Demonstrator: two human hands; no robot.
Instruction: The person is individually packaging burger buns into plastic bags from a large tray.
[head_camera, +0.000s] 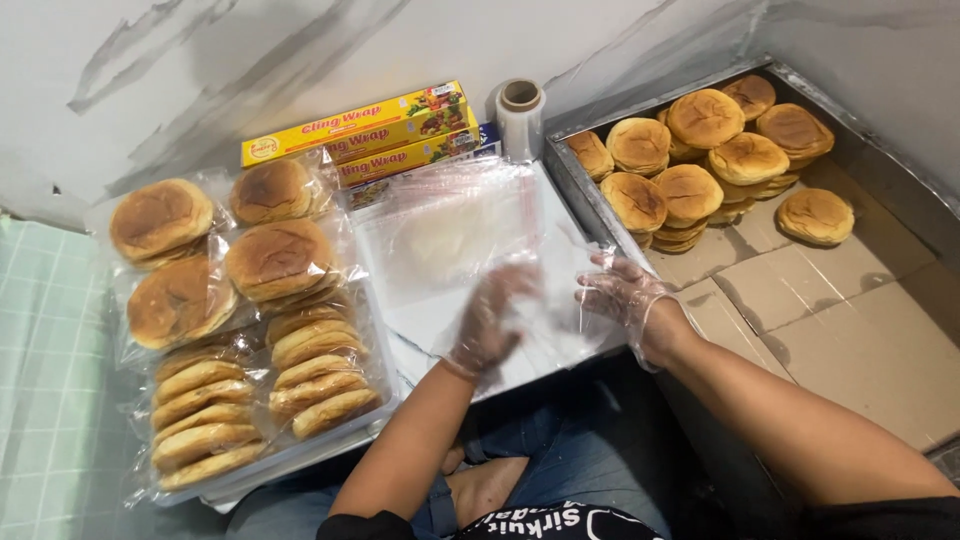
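Your left hand (490, 320), in a thin clear disposable glove, is blurred over the stack of clear flat plastic bags (470, 250) lying on the white surface (420, 355); its fingers look loosely curled on the top bag, though the blur hides whether they pinch it. Your right hand (625, 295), gloved too, has its fingers spread wide at the right edge of the same stack. These bags look feather-light, limp and slippery, and likely cling together, so take one by an edge or corner. Left of your left fingers lie round brown buns sealed in clear bags (250, 320), well apart. Beyond your right fingers sits a metal tray lined with cardboard (850, 330) holding loose stacked buns (700, 160). Farthest, past the bags, stand yellow cling-film boxes (385, 135) and a clear film roll (521, 115)
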